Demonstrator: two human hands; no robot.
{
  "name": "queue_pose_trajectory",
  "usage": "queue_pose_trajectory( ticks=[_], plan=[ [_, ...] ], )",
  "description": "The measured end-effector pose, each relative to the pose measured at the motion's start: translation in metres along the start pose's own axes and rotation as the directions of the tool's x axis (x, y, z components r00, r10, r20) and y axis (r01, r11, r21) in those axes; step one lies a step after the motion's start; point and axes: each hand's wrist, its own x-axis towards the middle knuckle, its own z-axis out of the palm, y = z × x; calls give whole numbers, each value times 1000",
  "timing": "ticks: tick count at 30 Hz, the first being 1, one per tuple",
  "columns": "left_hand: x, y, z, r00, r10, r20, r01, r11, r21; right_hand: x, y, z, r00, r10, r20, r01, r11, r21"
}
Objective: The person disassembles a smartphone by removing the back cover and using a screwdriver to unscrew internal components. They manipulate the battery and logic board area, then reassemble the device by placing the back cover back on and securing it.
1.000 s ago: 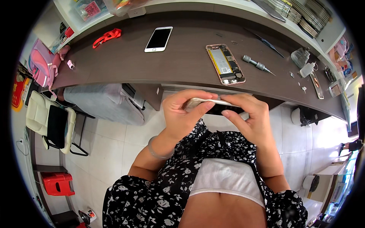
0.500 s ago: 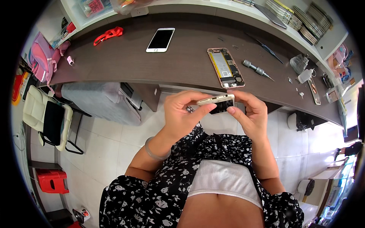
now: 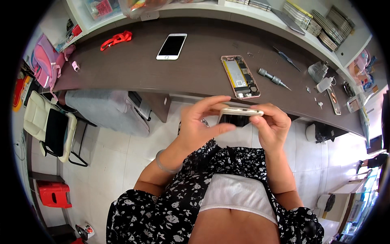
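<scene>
A phone with a pale gold edge and dark screen point(image 3: 236, 120) is held up in front of me, its edge with the port holes facing upward. My right hand point(image 3: 273, 127) pinches its right end between thumb and fingers. Around the left end, my left hand point(image 3: 196, 127) has its thumb and fingers spread apart, and its grip looks loosened. Just beyond my hands, on the desk, lies an opened phone body point(image 3: 240, 77) with its battery and circuit board showing. A grey screwdriver point(image 3: 274, 79) rests to the right of it.
The brown desk point(image 3: 122, 73) also carries a white phone point(image 3: 172, 46), a red strap point(image 3: 117, 40), tweezers point(image 3: 287, 59), a glass bottle point(image 3: 318, 71), a white squeeze bottle point(image 3: 325, 84) and small parts. A shelf with stacked phone parts point(image 3: 298, 16) runs behind. A cream chair point(image 3: 50, 126) stands left.
The held phone has shifted right and turned, so its screen faces me more. My left thumb and fingers have spread from their earlier grip; my right hand has moved slightly right with the phone.
</scene>
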Motion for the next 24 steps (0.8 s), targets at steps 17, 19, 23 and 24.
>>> queue_pose_trajectory(
  ticks=[17,19,23,24],
  plan=[
    [64,-3,-39,779,-341,526,597,662,-454,50,-5,-28,989,-40,141,29,996,83],
    [77,-14,-44,627,-298,720,777,295,-556,59,-9,-29,992,-115,59,118,992,-41],
    [93,17,-17,764,-358,537,644,477,-598,69,-26,-32,969,147,-198,-144,989,32],
    [93,26,-13,802,-374,465,596,531,-602,68,-25,-32,967,164,-193,-148,984,94]
  ],
)
